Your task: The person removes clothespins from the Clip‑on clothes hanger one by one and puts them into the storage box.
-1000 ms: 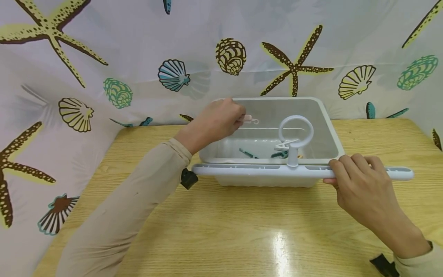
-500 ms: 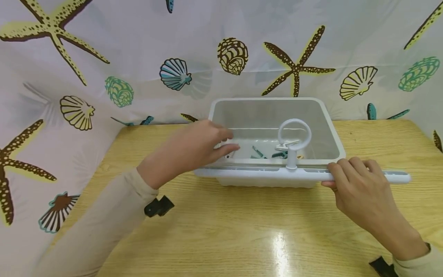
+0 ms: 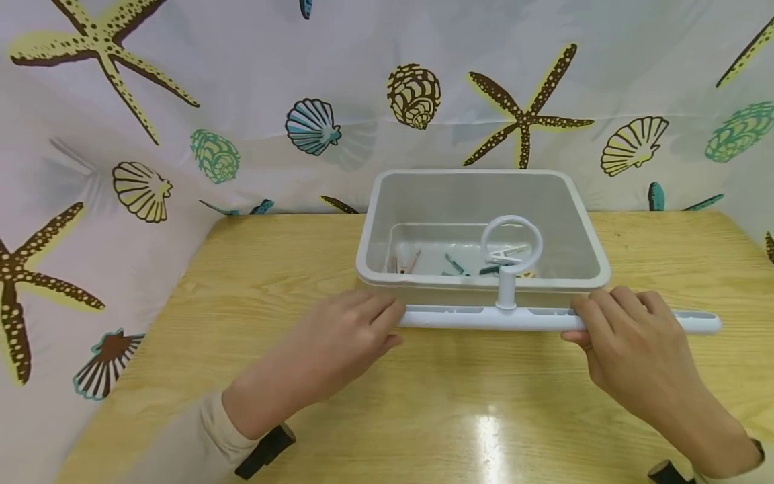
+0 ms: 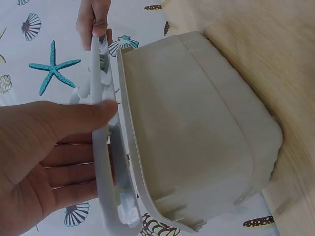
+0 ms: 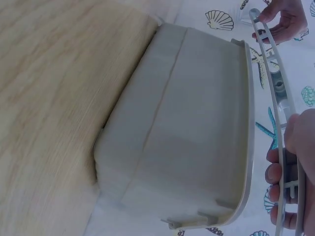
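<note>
The thin white hanger lies just near of the tub, looks light and bendy, and each end is held, left hand and right hand curled round it.

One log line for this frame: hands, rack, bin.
left hand: holds hanger bar left end | right hand: grips bar right end | bin: on table, clothespins inside

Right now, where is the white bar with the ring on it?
In the head view the white bar lies across the front of the grey tub, low above the wooden table, with the left hand and right hand at its ends.
</note>
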`<act>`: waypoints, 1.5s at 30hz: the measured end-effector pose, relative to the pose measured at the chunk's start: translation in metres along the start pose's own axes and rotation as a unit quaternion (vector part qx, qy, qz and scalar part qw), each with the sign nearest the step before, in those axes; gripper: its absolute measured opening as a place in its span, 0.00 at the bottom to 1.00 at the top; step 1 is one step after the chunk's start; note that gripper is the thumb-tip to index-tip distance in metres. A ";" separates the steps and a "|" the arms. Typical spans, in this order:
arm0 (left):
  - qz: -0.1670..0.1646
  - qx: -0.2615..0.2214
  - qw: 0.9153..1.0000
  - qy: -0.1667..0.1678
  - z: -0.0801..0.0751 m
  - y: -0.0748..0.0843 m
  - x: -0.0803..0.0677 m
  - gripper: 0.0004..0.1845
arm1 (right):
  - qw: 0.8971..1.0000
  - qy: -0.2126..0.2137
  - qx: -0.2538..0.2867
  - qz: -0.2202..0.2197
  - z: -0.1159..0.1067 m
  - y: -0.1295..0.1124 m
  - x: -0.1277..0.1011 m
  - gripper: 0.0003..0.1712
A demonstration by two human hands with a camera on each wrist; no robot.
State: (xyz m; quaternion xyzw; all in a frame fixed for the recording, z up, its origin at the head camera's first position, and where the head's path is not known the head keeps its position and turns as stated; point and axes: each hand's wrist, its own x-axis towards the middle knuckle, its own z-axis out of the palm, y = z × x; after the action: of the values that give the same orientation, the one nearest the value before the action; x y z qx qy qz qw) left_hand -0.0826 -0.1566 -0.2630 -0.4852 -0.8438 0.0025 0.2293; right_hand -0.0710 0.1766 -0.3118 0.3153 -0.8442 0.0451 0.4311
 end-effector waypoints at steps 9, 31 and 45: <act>0.009 0.008 0.998 0.064 -0.001 0.011 -0.023 0.14 | 1.000 0.004 0.013 -0.016 -0.007 -0.017 0.000 0.29; -0.065 -0.122 0.989 -0.042 0.016 0.034 -0.055 0.11 | 0.988 -0.115 0.080 -0.059 0.001 -0.038 -0.041 0.29; -0.113 -0.199 0.965 -0.130 0.036 0.032 -0.054 0.03 | 0.971 -0.177 0.130 -0.093 0.015 -0.033 -0.051 0.27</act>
State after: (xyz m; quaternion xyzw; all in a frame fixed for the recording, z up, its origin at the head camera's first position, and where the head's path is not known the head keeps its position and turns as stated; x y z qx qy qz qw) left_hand -0.0478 -0.1763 -0.3234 -0.4183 -0.8991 -0.1283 0.0152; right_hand -0.0406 0.1702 -0.3659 0.4486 -0.8609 0.0574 0.2328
